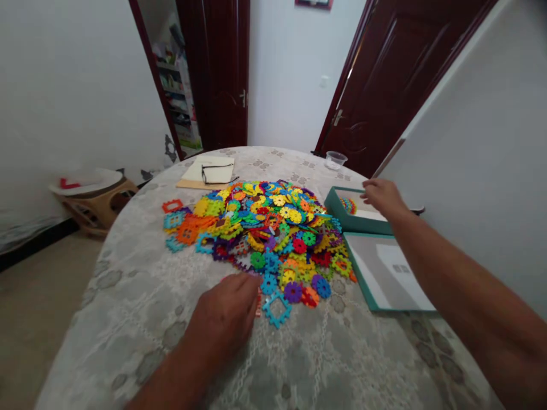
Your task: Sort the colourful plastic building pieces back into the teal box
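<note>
A large heap of colourful plastic snap-together pieces (273,219), notched discs and square frames, lies on the table. At the heap's front edge my left hand (231,307) rests low with its fingers curled together; whatever they hold is hidden. A pinkish piece (258,303) shows just beside those fingers, close to a light-blue square frame (277,310). To the right, my right hand (382,195) hovers over a teal box (361,222), fingertips apart and nothing visible between them. Inside that box, a row of multicoloured notched discs (349,205) stands against the left side.
A teal box lid (388,273) with a white inside lies in front of the box. Black glasses (217,174) sit on a notebook (194,173) at the back left. A clear plastic cup (335,160) stands at the far edge of the round table (141,296). A wooden stool (96,202) is left.
</note>
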Demonstrator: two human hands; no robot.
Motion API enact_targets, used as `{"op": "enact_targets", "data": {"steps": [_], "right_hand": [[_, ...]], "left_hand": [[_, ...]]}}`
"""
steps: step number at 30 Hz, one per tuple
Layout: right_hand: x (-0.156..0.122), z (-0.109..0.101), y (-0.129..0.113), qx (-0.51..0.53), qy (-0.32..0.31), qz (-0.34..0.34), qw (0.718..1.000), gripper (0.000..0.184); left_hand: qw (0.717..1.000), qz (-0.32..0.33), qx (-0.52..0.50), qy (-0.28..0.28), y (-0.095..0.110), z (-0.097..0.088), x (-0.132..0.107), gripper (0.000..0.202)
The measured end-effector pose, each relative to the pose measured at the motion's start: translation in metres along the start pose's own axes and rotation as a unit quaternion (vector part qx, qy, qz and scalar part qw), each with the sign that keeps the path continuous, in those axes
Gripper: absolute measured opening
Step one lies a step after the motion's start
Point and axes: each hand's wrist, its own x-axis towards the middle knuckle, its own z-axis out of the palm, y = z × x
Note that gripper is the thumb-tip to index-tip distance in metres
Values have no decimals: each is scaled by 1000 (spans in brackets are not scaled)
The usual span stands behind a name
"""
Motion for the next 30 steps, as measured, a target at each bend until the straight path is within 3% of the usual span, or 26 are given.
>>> {"op": "enact_targets", "data": {"steps": [4,7,10,12,16,19,25,30], "right_hand": [[-71,-14,-11,40,-27,-150,988,34],[-145,-17,-21,11,-140,-228,964,29],[-206,-1,-25,12,-273,-303,913,31],[-231,19,-23,-8,-276,-329,903,29],[-256,59,-15,-80,-223,-352,906,26],[-266,76,-10,-102,-190,-349,912,27],[-274,89,-5,-80,-181,-351,915,21],[-277,84,-10,-74,-166,-369,912,26]], "left_hand": [[988,-96,-4,-117,1,-10,5,25],[981,-119,-12,-153,3,-15,6,23],[980,-115,-20,-163,5,-13,4,31],[981,-112,-22,-160,5,-11,2,36],[982,-107,-23,-154,3,-6,1,32],[981,-103,-35,-162,1,-4,2,36],[980,-89,-47,-170,2,-6,2,39],[982,-60,-62,-170,3,-10,2,14]]}}
